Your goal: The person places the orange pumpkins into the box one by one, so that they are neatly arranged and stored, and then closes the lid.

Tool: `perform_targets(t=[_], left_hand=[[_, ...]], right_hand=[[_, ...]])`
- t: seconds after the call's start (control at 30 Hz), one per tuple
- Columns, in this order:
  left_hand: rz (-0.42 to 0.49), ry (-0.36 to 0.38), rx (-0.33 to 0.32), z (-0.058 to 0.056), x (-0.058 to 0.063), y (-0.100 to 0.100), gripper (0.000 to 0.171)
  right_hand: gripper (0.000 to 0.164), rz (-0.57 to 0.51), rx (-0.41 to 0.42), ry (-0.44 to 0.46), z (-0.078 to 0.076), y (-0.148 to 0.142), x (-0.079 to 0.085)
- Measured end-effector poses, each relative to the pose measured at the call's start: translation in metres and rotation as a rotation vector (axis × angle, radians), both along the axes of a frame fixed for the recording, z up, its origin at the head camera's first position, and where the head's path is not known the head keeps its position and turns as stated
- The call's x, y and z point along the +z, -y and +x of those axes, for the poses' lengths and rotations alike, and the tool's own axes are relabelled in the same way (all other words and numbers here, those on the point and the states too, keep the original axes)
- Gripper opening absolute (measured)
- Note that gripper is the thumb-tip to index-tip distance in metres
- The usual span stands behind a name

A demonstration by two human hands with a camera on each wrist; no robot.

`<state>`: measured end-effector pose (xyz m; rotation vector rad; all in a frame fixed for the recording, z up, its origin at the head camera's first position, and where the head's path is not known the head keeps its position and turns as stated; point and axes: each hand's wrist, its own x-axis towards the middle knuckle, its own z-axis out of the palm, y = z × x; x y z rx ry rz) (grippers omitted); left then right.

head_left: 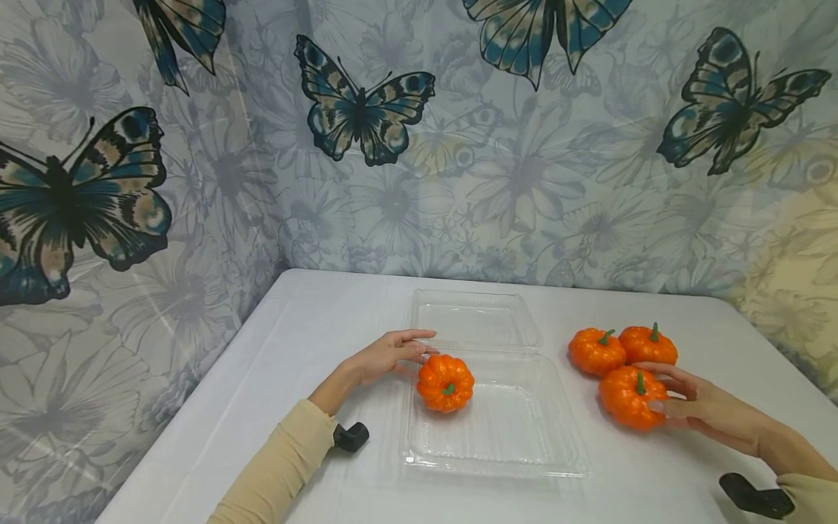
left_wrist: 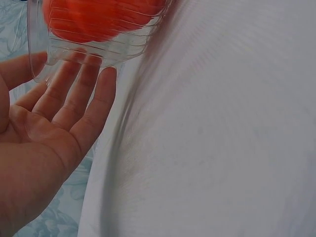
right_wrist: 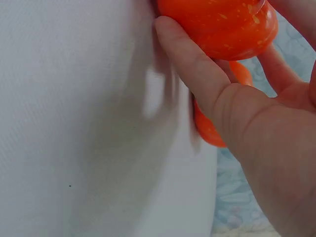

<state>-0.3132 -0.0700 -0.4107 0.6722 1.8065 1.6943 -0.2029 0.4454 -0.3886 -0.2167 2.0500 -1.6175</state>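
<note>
On the white table [head_left: 366, 487], a clear tray [head_left: 517, 437] is occupied by one orange pumpkin [head_left: 437, 380] at its left rear; its stem is pointed toward the near side, its broad axis lying across the stem. At the right, a second pumpkin [head_left: 622, 404], stem upward, is gripped between the thumb and fingers of the right hand [head_left: 710, 407], reached in from the side. By the tray's left edge, the left hand [head_left: 386, 355] is held with fingers extended, the tray touched at their tips. Two more pumpkins [head_left: 594, 355] are grouped just behind the gripped one. Farthest, the clear lid [head_left: 471, 320] is laid back flat.
</note>
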Motion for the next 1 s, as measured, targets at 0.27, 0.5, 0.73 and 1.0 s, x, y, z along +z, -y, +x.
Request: perform_targets(t=[0.27, 0.5, 0.73, 1.0], left_hand=[[0.0, 0.004, 0.0, 0.0, -0.001, 0.001, 0.049], [0.0, 0.002, -0.001, 0.001, 0.001, 0.001, 0.049], [0.002, 0.007, -0.002, 0.0, 0.001, 0.001, 0.049], [0.0, 0.007, -0.001, 0.0, 0.002, 0.0, 0.049]], right_hand=[[0.056, 0.064, -0.082, -0.102, -0.001, 0.002, 0.011], [0.058, 0.04, -0.136, -0.242, -0.004, 0.011, 0.015], [0.058, -0.063, -0.163, -0.339, -0.007, 0.026, 0.019], [0.059, -0.137, -0.154, -0.361, -0.011, 0.039, 0.024]])
